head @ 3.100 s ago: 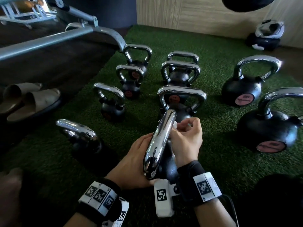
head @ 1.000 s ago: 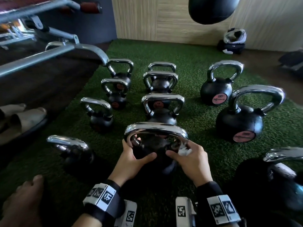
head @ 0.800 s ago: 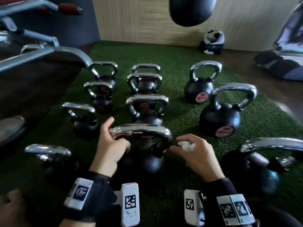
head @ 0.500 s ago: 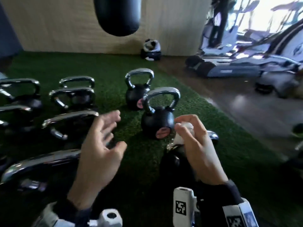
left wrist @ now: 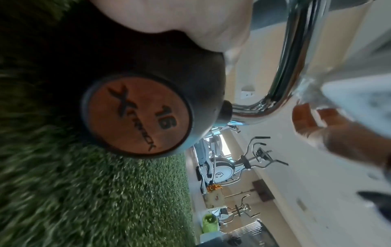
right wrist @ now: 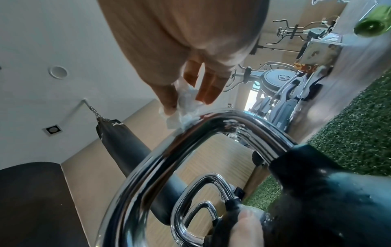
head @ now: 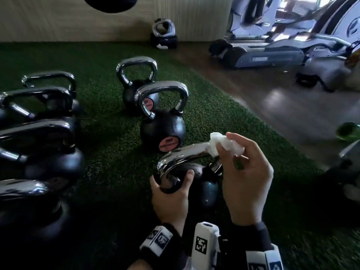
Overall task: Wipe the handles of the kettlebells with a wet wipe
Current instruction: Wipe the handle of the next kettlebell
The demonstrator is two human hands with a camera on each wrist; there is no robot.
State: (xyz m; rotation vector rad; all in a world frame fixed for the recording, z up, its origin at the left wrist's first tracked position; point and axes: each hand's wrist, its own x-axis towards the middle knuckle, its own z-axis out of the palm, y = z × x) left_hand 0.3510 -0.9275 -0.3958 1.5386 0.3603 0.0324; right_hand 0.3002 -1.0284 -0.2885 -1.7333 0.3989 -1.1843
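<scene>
On the green turf floor [head: 109, 149], the left hand [head: 171, 197] curled around the black kettlebell's chrome handle [head: 183, 154]; right-hand fingers [head: 224, 152] pinched a crumpled white wet wipe [head: 226, 145] against its far bend.

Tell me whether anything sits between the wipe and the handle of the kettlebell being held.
Nothing visible does. The right hand pinches the wet wipe directly against the right end of the chrome handle, while the left hand grips the handle's left corner, clear of the wipe.
</scene>
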